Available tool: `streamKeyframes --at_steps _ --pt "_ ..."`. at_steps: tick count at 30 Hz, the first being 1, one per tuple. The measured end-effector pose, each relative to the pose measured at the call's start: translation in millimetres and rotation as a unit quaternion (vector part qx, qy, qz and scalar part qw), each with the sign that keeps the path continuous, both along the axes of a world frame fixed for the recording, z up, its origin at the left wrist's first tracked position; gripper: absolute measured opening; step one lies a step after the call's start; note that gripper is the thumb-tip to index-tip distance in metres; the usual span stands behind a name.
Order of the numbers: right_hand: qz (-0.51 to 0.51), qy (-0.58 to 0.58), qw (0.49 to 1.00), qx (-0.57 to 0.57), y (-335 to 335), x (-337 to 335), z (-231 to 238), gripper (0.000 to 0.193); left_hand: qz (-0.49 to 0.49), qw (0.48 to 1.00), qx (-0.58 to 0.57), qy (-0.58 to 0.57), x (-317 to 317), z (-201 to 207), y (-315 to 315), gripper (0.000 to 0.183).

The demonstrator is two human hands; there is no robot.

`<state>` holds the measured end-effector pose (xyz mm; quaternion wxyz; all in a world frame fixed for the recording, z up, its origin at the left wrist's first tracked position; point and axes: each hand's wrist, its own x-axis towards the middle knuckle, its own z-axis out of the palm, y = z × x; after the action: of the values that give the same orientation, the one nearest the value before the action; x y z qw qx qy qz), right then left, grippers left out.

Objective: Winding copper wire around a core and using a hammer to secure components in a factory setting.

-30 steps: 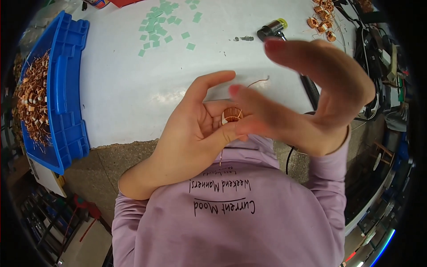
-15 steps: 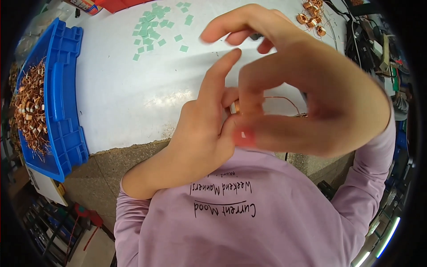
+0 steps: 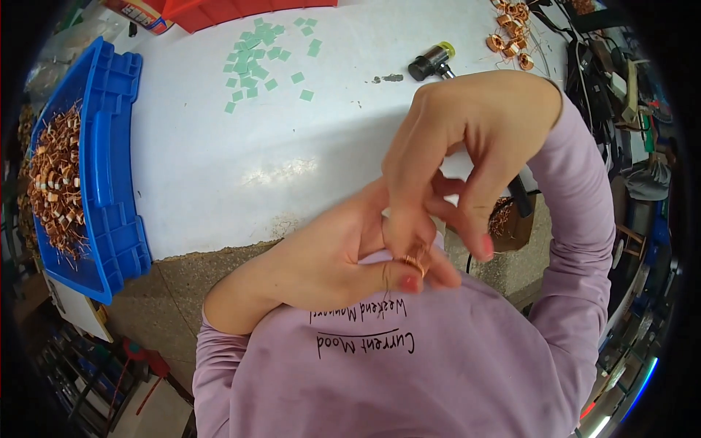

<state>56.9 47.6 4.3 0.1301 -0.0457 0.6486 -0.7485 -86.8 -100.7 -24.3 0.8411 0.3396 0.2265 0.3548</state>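
The white tabletop [image 3: 190, 160] is stretching across the view, its near edge running just in front of the person's lilac shirt [image 3: 387, 387]. Along the left edge a blue bin [image 3: 109, 168] is standing, and a deep heap of copper-wound coils [image 3: 55, 182] with stray wire ends is filling it. A red bin [image 3: 219, 13] is sitting at the far edge, left of the middle, only partly showing. Over the near edge the left hand [image 3: 321, 263] is pointing rightward, its fingers closing around a small wound coil. The right hand [image 3: 475, 124] is arching over the right part of the tabletop, with one finger pointing down to the coil and the thumb hanging apart from it; blur and overlap are hiding whether the right fingers are gripping anything, so I cannot tell. A hammer [image 3: 431, 62] is lying toward the far right corner, its dark head and yellow face showing and its shaft disappearing behind the right hand. Nearer that corner, a small group of loose coils [image 3: 511, 33] is resting beside some cables. Pale green squares [image 3: 252, 69] are lying scattered before the red bin, some overlapping and a few lying apart. The held coil [image 3: 415, 259] is sitting at the left fingertips, just beyond the near edge and in front of the shirt, with a thin wire end hanging below.
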Motion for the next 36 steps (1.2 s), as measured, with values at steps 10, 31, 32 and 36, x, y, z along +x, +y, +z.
streamKeyframes --at_steps 10,31,32,36 --pt "-0.104 -0.032 0.994 -0.009 -10.1 8.7 -3.4 0.011 -0.021 0.997 -0.068 -0.006 1.0 1.7 1.8 0.048" --pt "-0.56 0.155 0.798 0.162 -89.6 33.6 -31.8 0.023 0.155 0.93 0.16 0.292 11.1 -5.8 -10.8 0.04" --pt "-0.566 0.139 0.8 0.142 -89.5 32.3 -32.0 0.023 0.147 0.934 0.145 0.291 10.8 -5.1 -11.0 0.039" --pt "-0.582 0.088 0.806 0.07 -79.8 23.9 -31.5 0.021 0.192 0.97 0.045 0.145 8.1 -8.2 -6.8 0.039"
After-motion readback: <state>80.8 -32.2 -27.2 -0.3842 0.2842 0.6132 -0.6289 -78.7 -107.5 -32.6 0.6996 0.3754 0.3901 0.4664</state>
